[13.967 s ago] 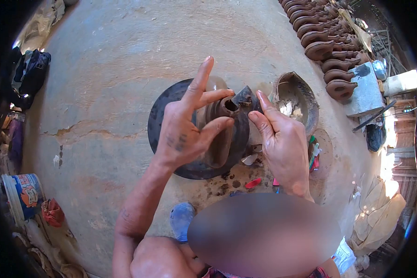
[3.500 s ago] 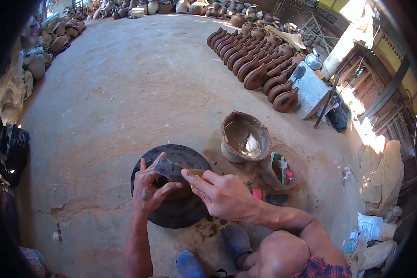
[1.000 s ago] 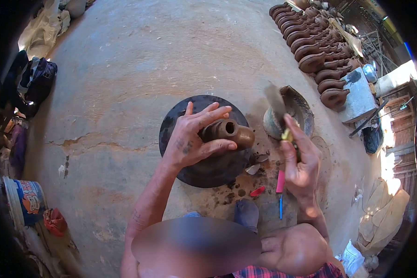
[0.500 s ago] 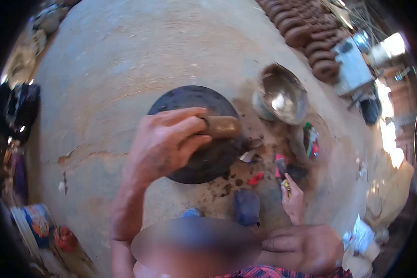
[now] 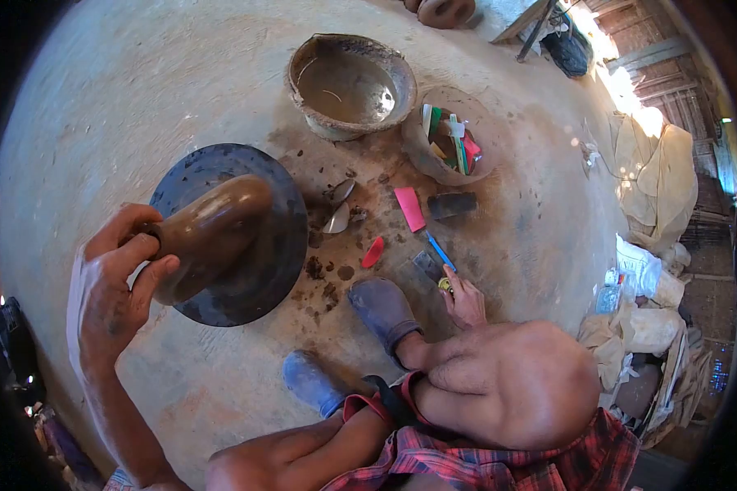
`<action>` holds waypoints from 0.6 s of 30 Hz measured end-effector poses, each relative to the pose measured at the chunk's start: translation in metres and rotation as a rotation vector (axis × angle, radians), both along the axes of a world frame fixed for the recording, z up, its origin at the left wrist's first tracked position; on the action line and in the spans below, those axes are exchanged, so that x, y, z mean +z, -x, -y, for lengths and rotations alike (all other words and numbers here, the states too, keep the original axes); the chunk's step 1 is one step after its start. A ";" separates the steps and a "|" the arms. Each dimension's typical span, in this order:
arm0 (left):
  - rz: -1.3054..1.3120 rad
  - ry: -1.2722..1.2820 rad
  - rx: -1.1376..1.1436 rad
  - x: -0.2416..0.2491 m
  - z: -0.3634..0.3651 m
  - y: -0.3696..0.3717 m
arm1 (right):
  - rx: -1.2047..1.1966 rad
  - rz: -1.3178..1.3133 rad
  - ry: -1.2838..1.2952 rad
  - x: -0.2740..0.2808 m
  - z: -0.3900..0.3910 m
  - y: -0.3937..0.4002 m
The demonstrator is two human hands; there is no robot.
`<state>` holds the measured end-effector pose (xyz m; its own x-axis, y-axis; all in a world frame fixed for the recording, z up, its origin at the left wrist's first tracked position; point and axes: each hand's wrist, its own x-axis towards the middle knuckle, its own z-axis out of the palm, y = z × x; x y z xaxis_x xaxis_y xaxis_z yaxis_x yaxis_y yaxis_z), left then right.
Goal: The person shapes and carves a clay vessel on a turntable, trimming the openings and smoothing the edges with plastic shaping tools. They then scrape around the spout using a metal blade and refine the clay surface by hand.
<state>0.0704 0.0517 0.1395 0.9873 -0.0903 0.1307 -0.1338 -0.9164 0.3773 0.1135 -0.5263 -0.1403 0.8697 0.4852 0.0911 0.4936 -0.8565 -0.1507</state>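
Note:
A wet, shiny brown clay vessel [image 5: 213,217] lies tilted over the black round wheel head [image 5: 274,278]. The fingers and thumb of my left hand [image 5: 123,270] are closed on its narrow end, around a small dark opening. Low on the right, my right hand [image 5: 465,303] pinches what looks like a yellow-handled scraper [image 5: 445,285], whose flat grey blade [image 5: 426,265] rests at floor level. Just beyond my right fingers lies a blue stick [image 5: 440,251]. Near it are a pink flat piece [image 5: 409,209], a black block [image 5: 452,205] and a red piece [image 5: 373,252].
A clay-crusted basin [image 5: 299,102] of murky water stands beyond the wheel. Beside it, a round tub [image 5: 418,151] holds several coloured plastic pieces. Clay crumbs [image 5: 327,286] and pale shards [image 5: 336,218] litter the floor. My shoes [image 5: 377,307] are close to the wheel. Sacks [image 5: 655,180] line the right side.
My view has swung right and downward, so the wheel and basin sit further left. The clay vessel shows more of its length. Both hands keep their holds.

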 end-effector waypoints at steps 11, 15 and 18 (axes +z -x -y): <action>0.016 -0.031 -0.052 -0.003 -0.004 -0.004 | 0.133 -0.123 -0.047 -0.050 0.016 -0.013; -0.217 0.133 0.347 -0.004 0.009 0.006 | -0.008 -0.365 0.040 -0.005 0.010 -0.017; 0.164 0.438 0.270 -0.054 -0.006 0.018 | -0.015 -0.371 0.089 0.003 0.000 -0.024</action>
<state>0.0519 0.0575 0.0856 0.9315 0.2613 0.2531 -0.0044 -0.6875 0.7261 0.1380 -0.5265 -0.1372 0.8426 0.4640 -0.2734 0.4067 -0.8810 -0.2417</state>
